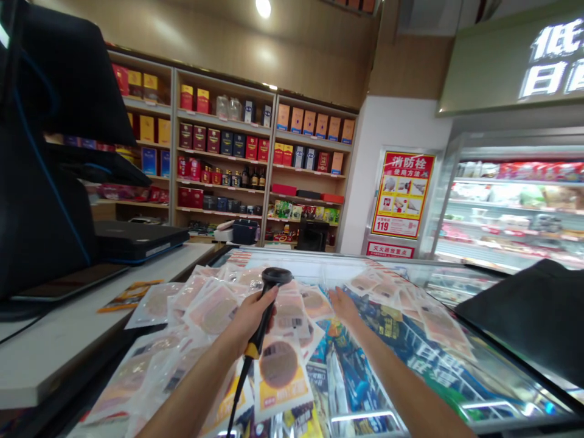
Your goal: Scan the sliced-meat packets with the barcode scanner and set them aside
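My left hand [255, 313] is wrapped round the handle of a black and yellow barcode scanner [262, 325]. The scanner's head points away from me, and its cable runs down toward the bottom of the view. Under and around it, many flat clear packets [214, 310] with round, brownish-pink contents lie spread over a glass-topped freezer. One packet with a yellow and white label [280, 371] lies just below the scanner. My right hand [344, 307] is over the glass beside the packets' right edge, its fingers stretched forward, with nothing visible in it.
Blue bags [356, 377] show through the freezer glass. More flat packets [410, 298] lie on its right side, near a dark bag-like shape [529, 316]. At left, a white counter [68, 340] bears a black monitor [77, 79] and an orange sachet [130, 296]. Shelves of boxes stand behind.
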`<state>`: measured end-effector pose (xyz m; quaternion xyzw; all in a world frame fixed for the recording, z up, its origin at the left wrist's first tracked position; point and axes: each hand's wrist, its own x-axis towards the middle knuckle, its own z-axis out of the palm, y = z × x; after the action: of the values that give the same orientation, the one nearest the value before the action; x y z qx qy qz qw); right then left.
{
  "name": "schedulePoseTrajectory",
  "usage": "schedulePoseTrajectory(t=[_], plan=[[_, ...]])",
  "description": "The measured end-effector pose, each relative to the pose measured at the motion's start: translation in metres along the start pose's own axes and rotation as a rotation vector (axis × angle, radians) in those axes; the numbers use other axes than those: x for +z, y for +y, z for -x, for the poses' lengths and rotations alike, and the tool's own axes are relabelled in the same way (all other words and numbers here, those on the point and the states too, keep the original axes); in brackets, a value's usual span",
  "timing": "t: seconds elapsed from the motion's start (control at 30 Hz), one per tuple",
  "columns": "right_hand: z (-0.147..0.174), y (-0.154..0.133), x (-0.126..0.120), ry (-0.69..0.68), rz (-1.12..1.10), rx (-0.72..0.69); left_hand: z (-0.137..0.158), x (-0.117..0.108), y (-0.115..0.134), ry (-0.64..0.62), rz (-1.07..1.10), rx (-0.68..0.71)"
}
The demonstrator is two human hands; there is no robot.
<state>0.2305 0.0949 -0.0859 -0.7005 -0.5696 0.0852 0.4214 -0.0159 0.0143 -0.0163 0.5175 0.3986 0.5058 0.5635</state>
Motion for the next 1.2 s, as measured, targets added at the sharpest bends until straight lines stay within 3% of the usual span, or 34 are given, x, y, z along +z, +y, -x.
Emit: schedulePoseTrajectory(t=[0.2,0.33,0.57,0.73,0.87,1.0,1.1,1.2], plan=[[-0.018,0.037,-0.045,0.137,0.237,0.146,-0.008,0.025,0.0,0.006,0.008,-0.05],[-0.031,0.056,-0.07,0.149,0.344,0.268,-0.018,0.038,-0.003,0.002,0.002,-0.028],[-0.066,0.07,-0.079,0.196,0.539,0.387,-0.023,0.029,-0.011,0.023,-0.03,-0.032],[-0.088,0.08,-0.06,0.261,0.634,0.32,-0.021,0.025,-0.008,0.102,-0.023,-0.085],[-0.091,0.088,-0.057,0.078,0.709,0.278,-0.02,0.028,-0.008,0.115,-0.04,-0.096],[-0.09,0.092,-0.068,-0.066,0.704,0.24,-0.018,0.029,-0.005,0.105,-0.06,-0.109],[-0.086,0.09,-0.078,0.001,0.636,0.164,-0.017,0.029,-0.006,0.061,-0.066,-0.111],[-0.079,0.089,-0.085,0.165,0.298,0.123,-0.017,0.029,-0.009,-0.012,-0.07,-0.085]])
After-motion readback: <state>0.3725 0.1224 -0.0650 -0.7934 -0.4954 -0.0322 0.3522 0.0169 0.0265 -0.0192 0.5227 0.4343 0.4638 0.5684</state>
